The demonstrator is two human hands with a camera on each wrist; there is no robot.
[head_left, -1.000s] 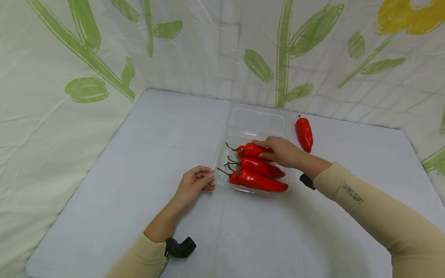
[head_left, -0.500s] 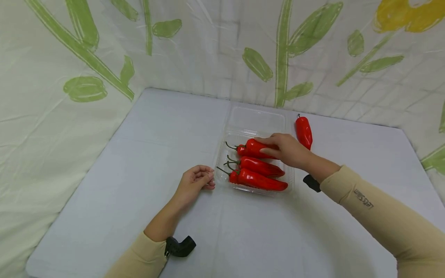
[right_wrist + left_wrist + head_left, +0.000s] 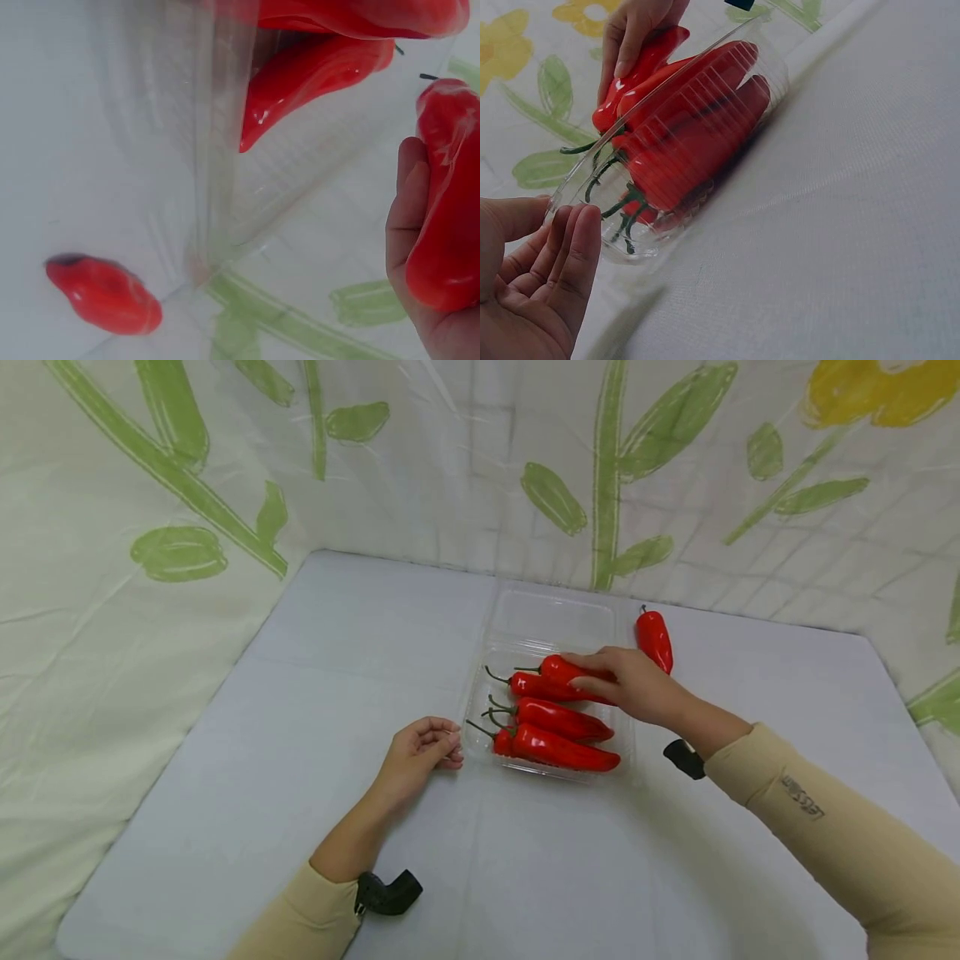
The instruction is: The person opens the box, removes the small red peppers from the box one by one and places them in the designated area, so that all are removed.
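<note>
A clear plastic clamshell box lies with its lid folded back, and several red peppers with green stems are inside. My left hand pinches the near-left rim of the box between thumb and fingers, as the left wrist view also shows. Above the far side of the box, my right hand grips one red pepper from above. In the right wrist view that held pepper lies along the fingers, apart from the peppers below. Its tip is hidden by the hand in the head view.
Another red pepper lies on the white table behind the right hand, to the right of the lid. A white curtain painted with green leaves stands close behind the table's far edge.
My right hand has drawn up and a little to the right with its pepper, uncovering more of the pepper underneath. The left hand stays at the rim.
</note>
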